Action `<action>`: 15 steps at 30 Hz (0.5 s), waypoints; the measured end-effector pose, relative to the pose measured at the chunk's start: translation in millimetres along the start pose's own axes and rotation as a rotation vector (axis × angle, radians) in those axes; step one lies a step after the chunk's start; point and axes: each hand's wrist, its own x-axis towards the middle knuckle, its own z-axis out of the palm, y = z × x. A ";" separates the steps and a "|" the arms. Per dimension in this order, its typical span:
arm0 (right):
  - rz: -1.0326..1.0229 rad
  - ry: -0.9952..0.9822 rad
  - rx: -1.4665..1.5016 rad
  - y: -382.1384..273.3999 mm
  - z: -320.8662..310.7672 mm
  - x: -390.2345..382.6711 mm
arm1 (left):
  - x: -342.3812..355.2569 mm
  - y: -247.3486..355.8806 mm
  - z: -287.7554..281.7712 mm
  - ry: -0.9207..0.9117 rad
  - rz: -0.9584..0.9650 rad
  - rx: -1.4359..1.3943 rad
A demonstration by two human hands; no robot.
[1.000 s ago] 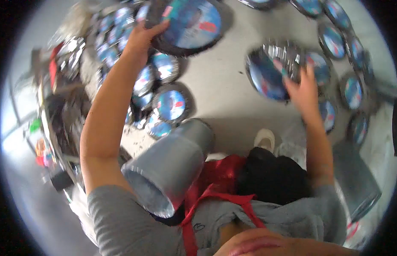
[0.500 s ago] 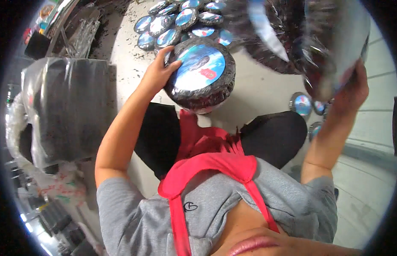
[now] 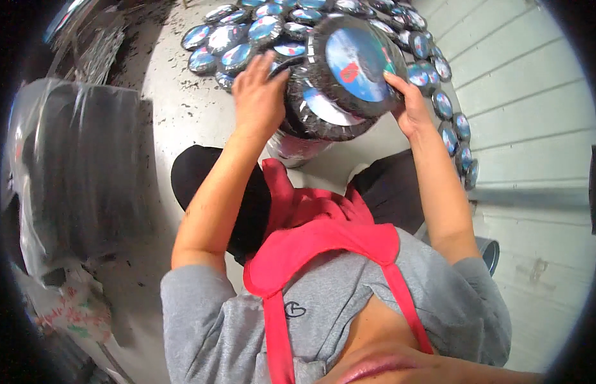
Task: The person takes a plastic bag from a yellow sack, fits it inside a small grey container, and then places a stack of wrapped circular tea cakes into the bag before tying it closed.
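In front of me a round black pack point(image 3: 330, 118) in clear film, with a blue and white disc label, lies on top of a film-wrapped stack point(image 3: 298, 150) between my knees. My left hand point(image 3: 259, 96) grips the left rim of this pack, its fingertips partly hidden. A second round pack point(image 3: 355, 61) of the same kind is tilted over it, overlapping its far right part. My right hand point(image 3: 410, 105) holds that upper pack by its right edge, thumb on the label side. How many pieces make up the stack cannot be told.
Several like packs point(image 3: 264, 29) lie crowded on the floor beyond the stack. More packs point(image 3: 442, 105) run along the pale ribbed wall point(image 3: 515, 83) at right. A big film-wrapped dark roll point(image 3: 80, 173) stands at left. Black scraps litter the floor point(image 3: 166, 96).
My right hand has swung inward from the upper right, bringing its pack over the stack. My left hand has stayed at the stack's left rim. The view has shifted slightly.
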 end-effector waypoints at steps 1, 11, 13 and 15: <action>0.047 0.012 -0.045 7.0 3.4 7.9 | -4.0 -13.4 5.4 0.052 -0.224 -0.411; 0.142 -0.090 -0.143 19.8 19.1 32.3 | -22.1 9.1 28.1 -0.057 -0.600 -0.689; 0.163 -0.215 -0.284 8.0 28.5 24.1 | -31.2 0.6 37.1 -0.061 -0.698 -1.039; 0.249 -0.310 -0.571 -4.4 15.6 30.8 | -43.9 -8.4 28.7 -0.090 -0.865 -1.580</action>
